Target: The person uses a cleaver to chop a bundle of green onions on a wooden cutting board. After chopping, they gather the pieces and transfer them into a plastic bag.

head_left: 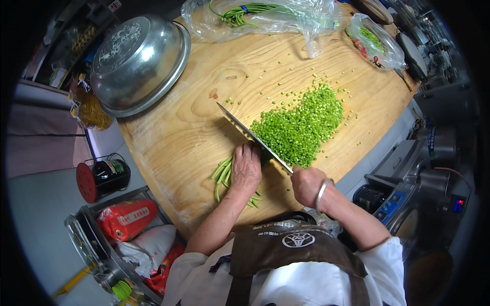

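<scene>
Right grip (308, 184) is holding the knife (254, 137) by its handle, blade slanting between stems and chopped pile. Left grip (246, 167) is clasping the green stems (223, 174) against the bench (173, 148), close by the blade, likely stopping them rolling. Chopped green bits (301, 127) are lying right of the blade, presumably keeping cut and uncut apart.

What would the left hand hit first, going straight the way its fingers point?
Probably the blade of the long grey metal knife, directly ahead of the left hand; whether they already touch is hard to tell.
</scene>
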`<action>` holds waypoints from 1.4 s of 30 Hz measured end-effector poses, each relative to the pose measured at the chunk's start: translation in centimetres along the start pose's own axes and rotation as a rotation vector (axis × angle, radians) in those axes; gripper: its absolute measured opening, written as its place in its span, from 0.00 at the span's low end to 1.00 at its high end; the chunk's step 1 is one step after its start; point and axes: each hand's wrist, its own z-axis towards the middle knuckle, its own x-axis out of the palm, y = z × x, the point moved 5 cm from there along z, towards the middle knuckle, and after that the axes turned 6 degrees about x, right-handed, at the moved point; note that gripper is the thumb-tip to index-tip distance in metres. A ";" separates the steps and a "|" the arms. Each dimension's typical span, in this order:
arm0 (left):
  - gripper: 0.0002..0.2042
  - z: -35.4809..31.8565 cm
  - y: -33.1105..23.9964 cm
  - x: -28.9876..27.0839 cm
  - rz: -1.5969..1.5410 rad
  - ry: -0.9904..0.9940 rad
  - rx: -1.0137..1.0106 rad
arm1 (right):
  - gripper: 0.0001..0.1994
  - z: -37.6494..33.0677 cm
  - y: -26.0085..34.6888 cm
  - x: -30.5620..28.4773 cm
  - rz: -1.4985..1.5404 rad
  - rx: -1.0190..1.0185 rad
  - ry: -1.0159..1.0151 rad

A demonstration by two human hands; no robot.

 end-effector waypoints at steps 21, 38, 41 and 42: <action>0.08 -0.2 0.4 0.4 -0.006 -0.013 0.007 | 0.04 2.3 0.5 1.2 -0.020 -0.030 -0.036; 0.11 -0.3 0.2 0.1 0.035 -0.100 0.028 | 0.07 2.4 1.4 1.7 -0.036 0.066 0.106; 0.10 -0.3 0.4 0.1 0.036 -0.100 0.016 | 0.07 2.8 1.4 1.7 -0.029 0.053 0.099; 0.08 -0.2 0.3 -0.2 0.009 -0.098 -0.007 | 0.07 2.8 1.3 1.7 -0.028 0.047 0.098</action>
